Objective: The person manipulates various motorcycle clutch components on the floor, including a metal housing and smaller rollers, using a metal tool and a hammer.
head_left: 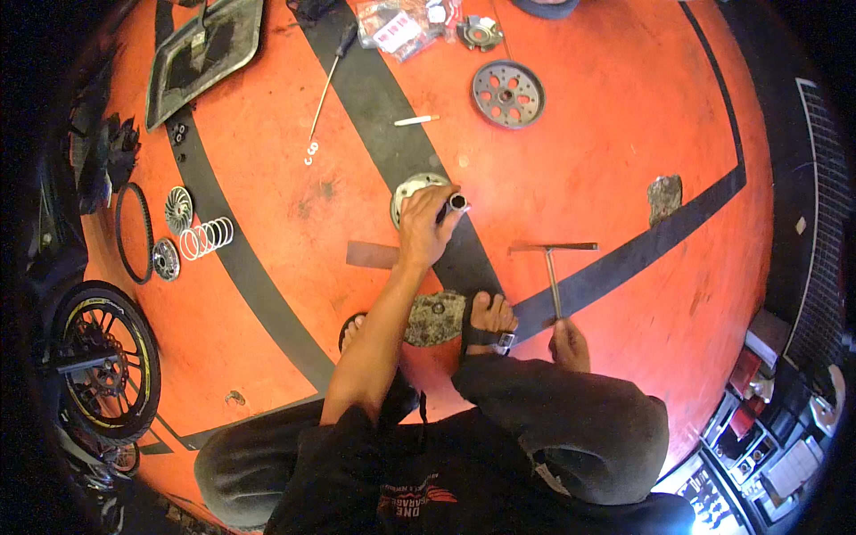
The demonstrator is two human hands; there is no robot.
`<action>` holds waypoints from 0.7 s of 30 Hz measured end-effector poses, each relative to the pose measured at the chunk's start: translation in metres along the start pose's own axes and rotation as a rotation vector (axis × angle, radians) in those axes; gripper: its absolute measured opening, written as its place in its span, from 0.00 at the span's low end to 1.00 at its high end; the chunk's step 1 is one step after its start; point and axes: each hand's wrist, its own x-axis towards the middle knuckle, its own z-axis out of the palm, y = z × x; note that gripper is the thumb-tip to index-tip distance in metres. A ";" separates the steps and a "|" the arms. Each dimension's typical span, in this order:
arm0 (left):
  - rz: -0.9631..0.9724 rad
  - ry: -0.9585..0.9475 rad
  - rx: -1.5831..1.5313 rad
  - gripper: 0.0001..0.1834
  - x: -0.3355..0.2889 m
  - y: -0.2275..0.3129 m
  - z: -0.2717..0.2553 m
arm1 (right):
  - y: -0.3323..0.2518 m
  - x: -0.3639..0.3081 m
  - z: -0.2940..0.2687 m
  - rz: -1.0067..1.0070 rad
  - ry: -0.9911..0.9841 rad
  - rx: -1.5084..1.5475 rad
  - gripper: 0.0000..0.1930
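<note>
My left hand [426, 223] is closed around a pale round metal disc with a hollow shaft [408, 189] on the orange floor, between my feet and the far parts. The shaft's dark open end points up beside my thumb, and my fingers hide much of the disc. Beside my right knee, my right hand [569, 346] grips the lower end of a T-handle wrench [555, 281], whose crossbar points away from me. The wrench is apart from the disc. A round slotted clutch bell [507, 94] lies beyond, to the right.
A screwdriver [330, 85], white marker [416, 119] and plastic bags [401, 28] lie ahead. At left are a drive belt [122, 234], finned pulley half [178, 209], white coil spring [207, 238], metal tray [234, 55] and wheel [143, 357]. A worn patch [437, 325] shows between my sandalled feet.
</note>
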 end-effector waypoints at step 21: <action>0.133 -0.223 -0.051 0.20 0.015 -0.015 -0.016 | -0.136 0.114 -0.016 -0.903 -0.015 -0.612 0.13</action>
